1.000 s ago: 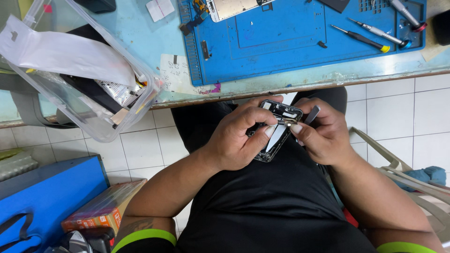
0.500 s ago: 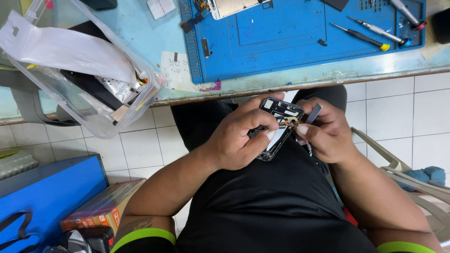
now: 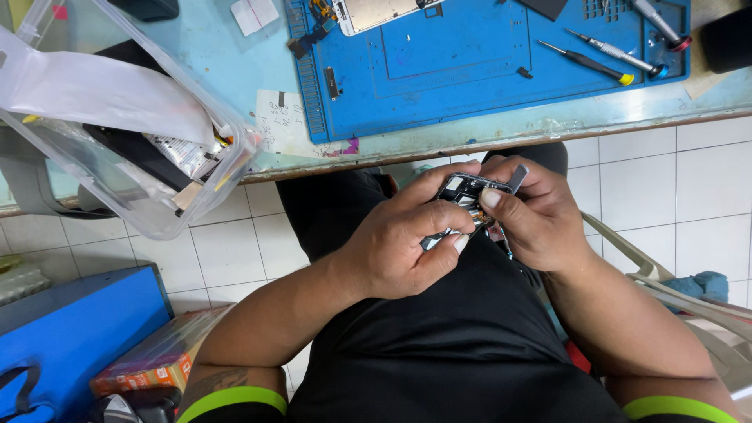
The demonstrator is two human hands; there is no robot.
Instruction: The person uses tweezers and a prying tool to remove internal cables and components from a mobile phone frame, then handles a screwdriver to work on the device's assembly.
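Both hands meet over the person's lap, just below the tabletop (image 3: 235,70) edge. The left hand (image 3: 399,247) is curled around an opened phone (image 3: 464,192), with the fingers bent over its top and the thumb pressing from below. The right hand (image 3: 540,215) closes on the phone from the other side, and its thumb lies on the exposed inner parts. A small grey flat piece (image 3: 518,177) stands out between the right fingers; I cannot tell what it is.

The lower part of the phone is hidden under the left fingers. Above the phone, on the tabletop, lies a blue work mat (image 3: 486,70), cut off by the top border, with screwdrivers (image 3: 603,59) on its right part. To the left of the phone, a clear plastic box (image 3: 149,211) hangs over the tabletop edge. Between this edge and the hands only a narrow free space remains.
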